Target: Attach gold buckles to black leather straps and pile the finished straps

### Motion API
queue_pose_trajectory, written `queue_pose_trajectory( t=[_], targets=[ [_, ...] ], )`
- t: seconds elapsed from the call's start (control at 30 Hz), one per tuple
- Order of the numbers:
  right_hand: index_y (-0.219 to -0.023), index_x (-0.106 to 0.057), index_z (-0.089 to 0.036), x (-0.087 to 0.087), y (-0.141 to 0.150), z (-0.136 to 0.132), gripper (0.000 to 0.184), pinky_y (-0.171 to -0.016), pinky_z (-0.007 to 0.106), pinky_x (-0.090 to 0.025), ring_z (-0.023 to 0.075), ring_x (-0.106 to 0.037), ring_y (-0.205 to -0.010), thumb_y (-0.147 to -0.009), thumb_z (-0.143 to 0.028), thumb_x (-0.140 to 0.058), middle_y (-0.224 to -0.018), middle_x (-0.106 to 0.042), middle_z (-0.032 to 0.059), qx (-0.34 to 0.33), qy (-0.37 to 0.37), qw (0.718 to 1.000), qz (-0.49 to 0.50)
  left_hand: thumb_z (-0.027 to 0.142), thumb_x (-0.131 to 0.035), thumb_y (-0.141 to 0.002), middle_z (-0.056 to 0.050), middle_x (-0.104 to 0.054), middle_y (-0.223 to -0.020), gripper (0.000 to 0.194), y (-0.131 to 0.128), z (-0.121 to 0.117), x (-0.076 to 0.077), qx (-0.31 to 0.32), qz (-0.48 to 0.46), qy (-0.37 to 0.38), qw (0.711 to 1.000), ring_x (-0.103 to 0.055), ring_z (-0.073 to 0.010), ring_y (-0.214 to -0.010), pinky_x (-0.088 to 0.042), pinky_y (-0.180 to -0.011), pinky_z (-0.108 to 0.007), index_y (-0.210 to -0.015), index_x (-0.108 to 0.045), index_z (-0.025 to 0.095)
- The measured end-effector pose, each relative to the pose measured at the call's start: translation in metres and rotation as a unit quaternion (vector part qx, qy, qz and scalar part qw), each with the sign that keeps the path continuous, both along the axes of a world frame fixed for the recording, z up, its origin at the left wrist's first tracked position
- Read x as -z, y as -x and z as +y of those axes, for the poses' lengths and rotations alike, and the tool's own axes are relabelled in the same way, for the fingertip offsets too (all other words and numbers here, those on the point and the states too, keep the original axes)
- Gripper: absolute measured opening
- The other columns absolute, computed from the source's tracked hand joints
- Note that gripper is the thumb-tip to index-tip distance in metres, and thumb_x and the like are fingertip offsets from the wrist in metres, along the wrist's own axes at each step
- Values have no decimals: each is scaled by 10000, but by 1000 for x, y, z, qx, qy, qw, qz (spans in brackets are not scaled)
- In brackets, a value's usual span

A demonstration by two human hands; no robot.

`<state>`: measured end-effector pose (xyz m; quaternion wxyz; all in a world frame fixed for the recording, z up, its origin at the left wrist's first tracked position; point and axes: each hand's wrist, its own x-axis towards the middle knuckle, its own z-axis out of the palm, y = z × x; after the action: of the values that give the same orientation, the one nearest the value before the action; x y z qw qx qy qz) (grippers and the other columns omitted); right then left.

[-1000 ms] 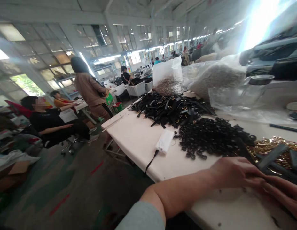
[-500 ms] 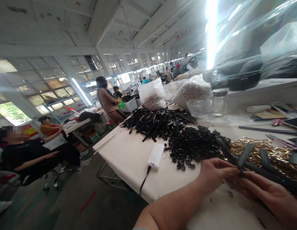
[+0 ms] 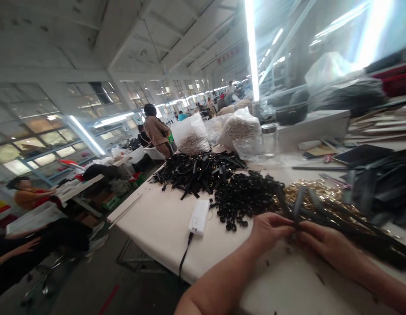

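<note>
My left hand [image 3: 271, 229] and my right hand [image 3: 327, 247] meet over the table, fingertips pinched together on a black strap [image 3: 300, 203]. A folded length of the strap sticks up above the fingers; the pinched part is hidden and blurred. Just beyond the hands lie more dark strips and a pile of gold metal buckles or rings [image 3: 314, 192]. To the left of these is a heap of small black rings or loops [image 3: 245, 197]. Behind it spreads a pile of black straps with gold buckles [image 3: 196, 173].
A white power bank or adapter [image 3: 199, 217] with a black cable lies left of my hands. Plastic bags of small pale pieces [image 3: 240, 129] and a glass jar [image 3: 268, 140] stand at the back. Co-workers sit and stand on the left, one person [image 3: 156, 131] in brown.
The view has swung to the right, so everything appears further left. Both hands stay together on the strap, and more dark material on the right has come into sight.
</note>
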<state>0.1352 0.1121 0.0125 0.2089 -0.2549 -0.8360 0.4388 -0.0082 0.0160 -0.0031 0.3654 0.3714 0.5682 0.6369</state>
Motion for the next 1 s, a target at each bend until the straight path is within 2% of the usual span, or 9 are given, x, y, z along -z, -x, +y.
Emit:
queue_pose_trajectory(
  t=[0.07, 0.13, 0.2, 0.3, 0.5, 0.67, 0.77, 0.83, 1.0],
  targets=[
    [-721, -614, -198, -6, -4, -3, 363, -504, 261, -451, 179, -571, -533, -790, -523, -468, -625, -625, 51, -34, -12, 999, -14, 473, -821, -617, -79, -686, -789, 386, -1, -5, -4, 1, 53, -30, 998, -592, -158, -697, -492, -686, -294, -824, -769, 152],
    [-708, -575, -176, -10, -6, -7, 297, -539, 240, -426, 156, -566, -561, -827, -421, -456, -642, -621, 39, -45, -28, 998, -14, 444, -789, -668, -57, -659, -768, 304, -1, -10, -8, -26, 118, -54, 991, -583, -146, -709, -487, -678, -269, -785, -756, 165],
    [-697, -567, -159, -10, -5, -10, 231, -550, 224, -392, 135, -551, -557, -839, -311, -466, -629, -607, 23, -35, -40, 998, -30, 415, -774, -689, -42, -648, -764, 262, 0, -12, -10, -29, 138, -63, 988, -567, -124, -669, -475, -632, -240, -767, -740, 167],
    [-756, -606, -141, -5, -3, -8, 159, -573, 207, -361, 109, -536, -567, -855, -186, -490, -646, -612, 0, -36, -31, 998, -39, 395, -767, -696, -24, -634, -725, 262, 4, -10, -8, -15, 150, -43, 988, -539, -106, -598, -448, -550, -215, -805, -724, 160],
    [-713, -579, -125, -4, -1, -10, 144, -541, 188, -318, 81, -503, -545, -833, -55, -539, -610, -578, -28, -32, -27, 998, -40, 347, -744, -735, -37, -652, -805, 238, 9, -10, 1, 12, 229, -32, 973, -584, -120, -670, -472, -611, -222, -891, -734, 168],
    [-734, -565, -119, -13, -2, -14, 161, -540, 177, -354, 81, -530, -545, -845, -25, -495, -612, -582, -29, -45, 41, 998, -26, 332, -739, -749, -35, -658, -844, 221, 11, -9, 2, 14, 246, -39, 968, -592, -123, -702, -471, -642, -228, -922, -748, 194],
    [-723, -557, -118, -16, -2, -16, 138, -546, 175, -367, 90, -557, -582, -814, -23, -516, -644, -610, -18, -47, 53, 997, -9, 306, -730, -760, -15, -637, -815, 181, 10, -10, -1, 0, 281, -49, 959, -573, -113, -684, -459, -642, -226, -913, -755, 212],
    [-727, -559, -117, -15, -1, -17, 112, -547, 177, -382, 100, -574, -596, -834, -85, -551, -664, -626, -8, -38, 76, 996, 8, 269, -715, -766, 0, -618, -791, 186, 9, -12, -3, -5, 311, -52, 949, -553, -104, -664, -450, -642, -223, -944, -756, 231],
    [-751, -585, -113, -11, 3, -18, 212, -510, 177, -410, 100, -571, -544, -898, -266, -583, -630, -613, -4, 14, 154, 987, 46, 224, -662, -785, -1, -621, -788, 212, 7, -13, -5, 18, 344, -35, 938, -566, -119, -701, -457, -671, -231, -974, -754, 243]
  ],
)
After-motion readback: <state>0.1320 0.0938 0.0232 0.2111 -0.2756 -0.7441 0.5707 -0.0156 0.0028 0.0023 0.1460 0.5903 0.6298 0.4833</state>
